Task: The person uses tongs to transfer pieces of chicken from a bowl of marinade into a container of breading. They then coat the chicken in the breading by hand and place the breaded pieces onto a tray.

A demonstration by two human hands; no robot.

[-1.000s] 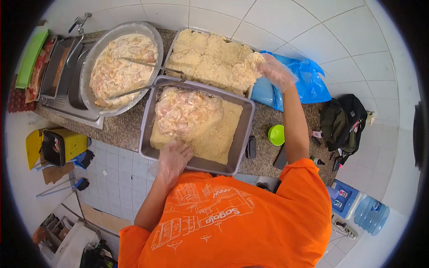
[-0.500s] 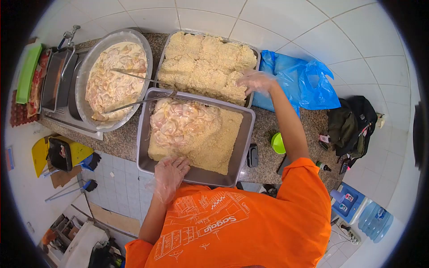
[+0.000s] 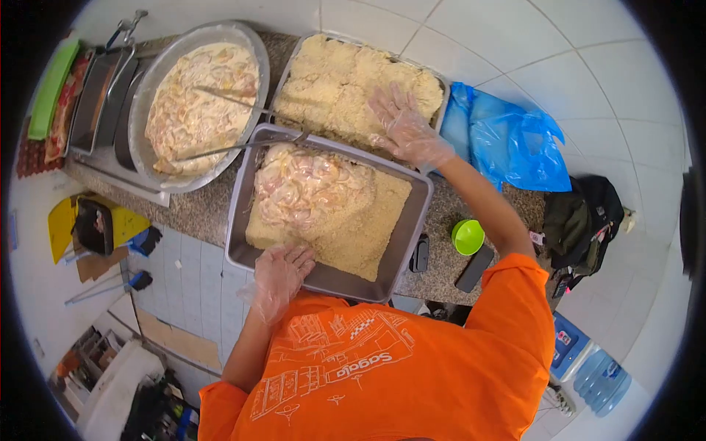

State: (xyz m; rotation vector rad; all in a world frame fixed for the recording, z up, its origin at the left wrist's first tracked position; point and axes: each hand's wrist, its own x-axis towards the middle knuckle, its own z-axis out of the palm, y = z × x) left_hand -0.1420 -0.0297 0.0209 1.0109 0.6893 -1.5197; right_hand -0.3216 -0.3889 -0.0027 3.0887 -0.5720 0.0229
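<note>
My left hand [image 3: 283, 275], in a clear plastic glove, rests with its fingers spread at the near edge of the grey tub [image 3: 416, 239], by the crumbs. Inside the tub, wet battered meat pieces [image 3: 309, 187] lie on pale crumbs [image 3: 364, 246]. My right hand [image 3: 408, 128], gloved too, is spread palm down over the near right part of the breaded pieces [image 3: 338, 77] in the back tray [image 3: 444, 81]. Neither hand grips anything. Metal tongs [image 3: 243, 147] lie across the rim of the round basin [image 3: 136, 125], which holds more battered meat [image 3: 195, 103].
Blue plastic bags [image 3: 507, 140] lie right of the back tray. A green cup [image 3: 468, 237], a black phone [image 3: 475, 269] and a dark case [image 3: 419, 254] sit on the counter [image 3: 195, 217]. A black bag [image 3: 588, 220] stands farther right. Dark pans [image 3: 95, 103] are at the left.
My right hand has moved left from the back tray's right edge onto the breaded pieces, its fingers now spread. My left hand stays by the tub's near edge. The view has shifted slightly.
</note>
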